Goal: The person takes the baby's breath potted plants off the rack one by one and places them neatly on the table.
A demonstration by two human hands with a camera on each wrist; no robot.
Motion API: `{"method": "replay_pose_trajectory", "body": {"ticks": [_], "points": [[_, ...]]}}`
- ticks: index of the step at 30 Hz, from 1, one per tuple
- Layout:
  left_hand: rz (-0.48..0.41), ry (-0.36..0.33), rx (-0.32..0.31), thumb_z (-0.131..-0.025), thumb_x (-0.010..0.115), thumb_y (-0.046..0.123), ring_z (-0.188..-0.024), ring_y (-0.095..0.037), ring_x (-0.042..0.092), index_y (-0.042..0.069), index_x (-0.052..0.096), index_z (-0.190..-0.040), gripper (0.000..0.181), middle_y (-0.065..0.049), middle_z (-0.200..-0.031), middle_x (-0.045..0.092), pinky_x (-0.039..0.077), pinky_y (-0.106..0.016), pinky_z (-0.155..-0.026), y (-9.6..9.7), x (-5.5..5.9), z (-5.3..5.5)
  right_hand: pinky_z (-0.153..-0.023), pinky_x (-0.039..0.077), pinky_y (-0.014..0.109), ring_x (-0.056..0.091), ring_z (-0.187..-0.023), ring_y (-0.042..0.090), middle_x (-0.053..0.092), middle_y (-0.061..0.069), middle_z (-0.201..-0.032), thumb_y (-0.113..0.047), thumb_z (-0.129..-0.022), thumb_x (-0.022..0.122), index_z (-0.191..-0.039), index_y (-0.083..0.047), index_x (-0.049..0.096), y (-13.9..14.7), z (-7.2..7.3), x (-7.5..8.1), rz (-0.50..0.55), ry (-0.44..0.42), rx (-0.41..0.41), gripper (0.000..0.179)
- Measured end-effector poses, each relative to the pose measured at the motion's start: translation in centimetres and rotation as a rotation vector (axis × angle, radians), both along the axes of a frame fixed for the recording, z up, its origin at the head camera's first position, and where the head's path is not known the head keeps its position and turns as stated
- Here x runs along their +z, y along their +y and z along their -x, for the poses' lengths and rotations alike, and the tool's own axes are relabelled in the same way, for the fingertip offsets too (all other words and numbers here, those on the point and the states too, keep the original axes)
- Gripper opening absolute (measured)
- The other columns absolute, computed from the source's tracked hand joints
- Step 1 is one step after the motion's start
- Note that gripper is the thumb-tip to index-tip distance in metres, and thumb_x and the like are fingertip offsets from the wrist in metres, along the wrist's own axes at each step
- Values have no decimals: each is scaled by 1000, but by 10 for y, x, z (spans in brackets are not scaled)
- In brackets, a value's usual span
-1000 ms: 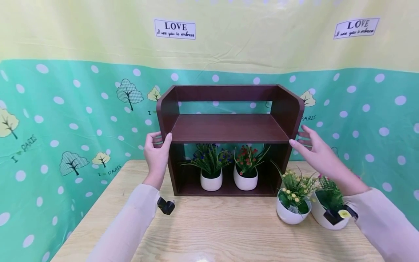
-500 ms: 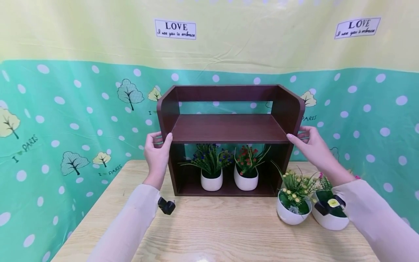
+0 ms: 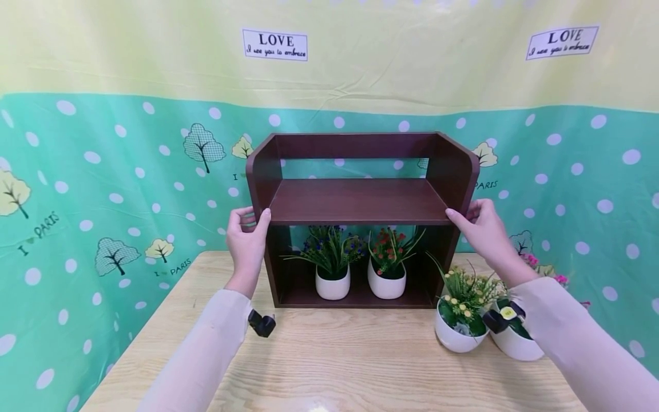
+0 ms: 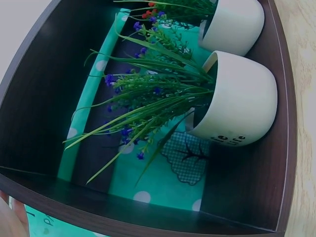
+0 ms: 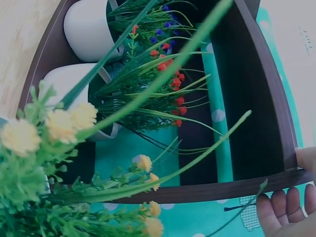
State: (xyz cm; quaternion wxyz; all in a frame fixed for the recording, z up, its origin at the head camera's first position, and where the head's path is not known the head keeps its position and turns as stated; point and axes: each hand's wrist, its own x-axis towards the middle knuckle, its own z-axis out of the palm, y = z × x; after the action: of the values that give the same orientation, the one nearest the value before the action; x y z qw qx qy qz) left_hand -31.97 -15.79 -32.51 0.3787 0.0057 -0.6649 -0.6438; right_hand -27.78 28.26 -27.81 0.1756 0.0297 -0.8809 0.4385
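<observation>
A dark brown two-tier wooden shelf [image 3: 360, 201] stands on the table against the backdrop. My left hand [image 3: 245, 247] holds its left side panel, thumb on the front edge and fingers along the outside. On the opposite panel my right hand [image 3: 489, 236] has a similar hold, its thumb at the end of the middle board; the right wrist view shows the fingers [image 5: 280, 206] bent along the outer face. Inside the lower tier sit a white pot with blue-purple flowers [image 3: 332, 288] and a white pot with red flowers [image 3: 386, 286]. The upper tier carries nothing.
Right of the shelf, a white pot with yellow flowers [image 3: 460, 337] stands on the light wood table [image 3: 329, 355]. Behind it, partly hidden by my right sleeve, is a white pot with pink flowers [image 3: 520, 346]. A green and yellow printed curtain [image 3: 154, 189] hangs behind.
My right hand has moved slightly left and closed its thumb and fingers onto the right panel. My left hand, the shelf and the pots have stayed put.
</observation>
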Motion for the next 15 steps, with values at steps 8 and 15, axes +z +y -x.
{"method": "replay_pose_trajectory", "body": {"ticks": [8, 15], "points": [[5, 15, 5, -89, 77, 38, -88, -19, 58, 11, 62, -115, 41, -3, -99, 61, 52, -26, -73, 0, 0, 0, -71, 45, 35, 45, -97, 29, 47, 17, -116, -58, -97, 53, -131, 0, 34, -3, -1, -5, 7, 42, -31, 70], [21, 30, 16, -89, 77, 39, -86, -19, 59, 10, 62, -115, 42, -4, -98, 62, 52, -26, -72, 1, -1, 0, -70, 46, 32, 48, -97, 27, 48, 17, -117, -55, -98, 55, -127, 0, 36, -1, 0, -8, 21, 68, -27, 65]]}}
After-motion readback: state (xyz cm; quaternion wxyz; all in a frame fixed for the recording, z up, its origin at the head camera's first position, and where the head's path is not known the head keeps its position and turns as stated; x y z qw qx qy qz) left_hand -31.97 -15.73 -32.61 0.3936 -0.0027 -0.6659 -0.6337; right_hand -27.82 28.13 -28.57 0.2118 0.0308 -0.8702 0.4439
